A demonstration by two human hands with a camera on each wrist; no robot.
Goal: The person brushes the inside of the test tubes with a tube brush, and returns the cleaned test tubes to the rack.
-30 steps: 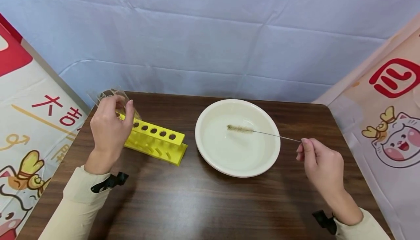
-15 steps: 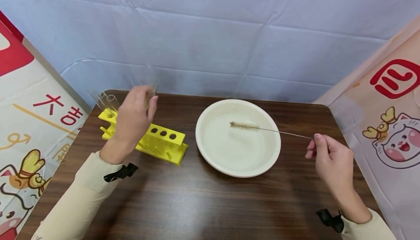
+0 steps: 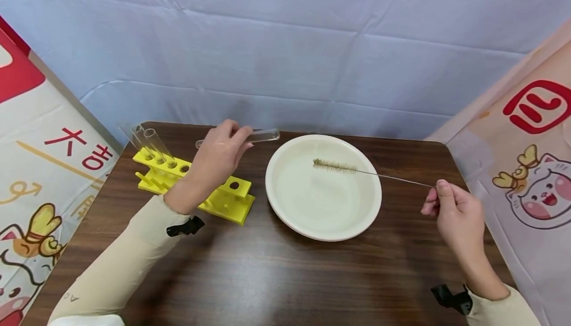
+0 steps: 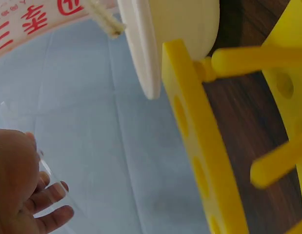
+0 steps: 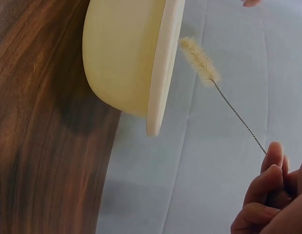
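Note:
My left hand (image 3: 218,155) holds a clear glass test tube (image 3: 264,135), tilted nearly level, behind the yellow test tube rack (image 3: 241,202). In the left wrist view the fingers (image 4: 48,197) curl about the transparent tube, which is hard to see there. On the right, my right hand (image 3: 459,217) pinches the wire handle of a test tube brush (image 3: 334,166). The brush's bristle head is over the white basin (image 3: 323,234), and in the right wrist view the bristles (image 5: 199,61) are clear of the basin's rim.
Several clear test tubes (image 3: 156,142) stand at the left end of the rack, leaning back. The basin seems to hold water. All stands on a dark wooden table (image 3: 285,276), with a pale cloth (image 3: 267,58) hanging behind it and printed banners on both sides.
My left hand has moved right from the rack's left end, bringing a test tube out with it and tipping it nearly level. My right hand has shifted right with the brush.

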